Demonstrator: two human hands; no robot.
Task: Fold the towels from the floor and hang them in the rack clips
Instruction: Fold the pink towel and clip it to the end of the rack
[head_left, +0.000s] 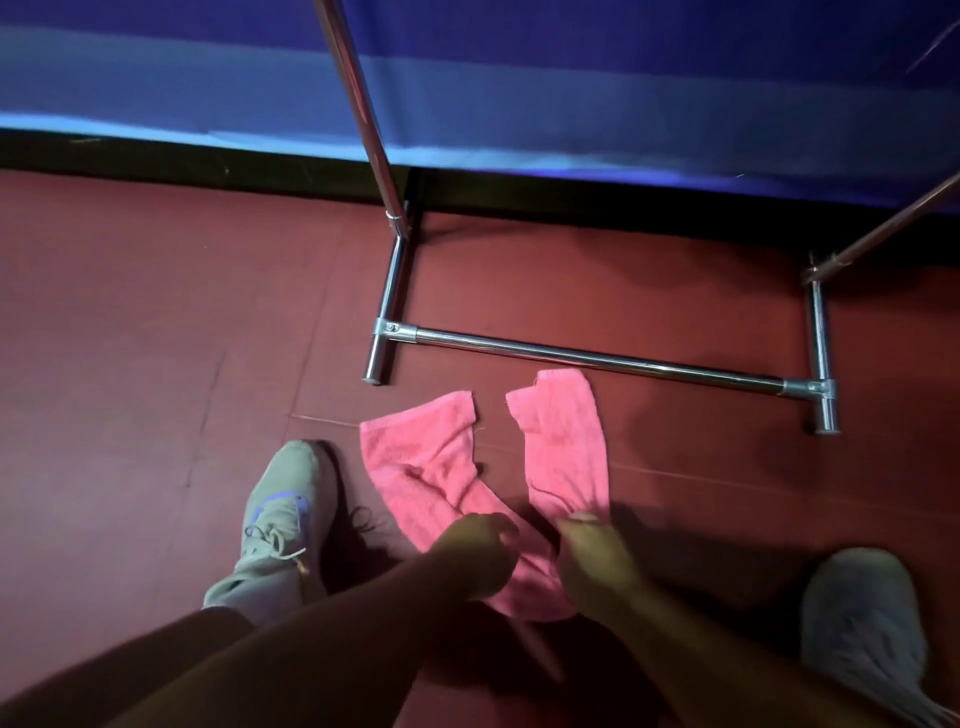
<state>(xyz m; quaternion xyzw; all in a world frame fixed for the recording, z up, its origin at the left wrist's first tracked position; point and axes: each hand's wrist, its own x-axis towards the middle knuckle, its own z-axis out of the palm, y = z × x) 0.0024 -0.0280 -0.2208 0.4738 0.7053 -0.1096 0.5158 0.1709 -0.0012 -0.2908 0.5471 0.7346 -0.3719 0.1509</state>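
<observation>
— On the red floor (156, 312), just in front of the rack's chrome base bar (597, 361), what lay there?

— One pink towel (447, 467), bunched in the middle, its two ends splayed away from the person toward the bar without touching it.

— And the hands?

— Both gripped the gathered part. The left hand (475, 558) had its fingers curled round the cloth; the right hand (592, 561) pinched a fold, thumb on top. Blur hid the fingertips.

— Anything beside it?

— A grey shoe (285, 514) stood just left of the towel, and another grey shoe (862, 623) was well apart at the right. A blue wall (571, 78) rose behind the rack's upright poles (363, 114).
</observation>
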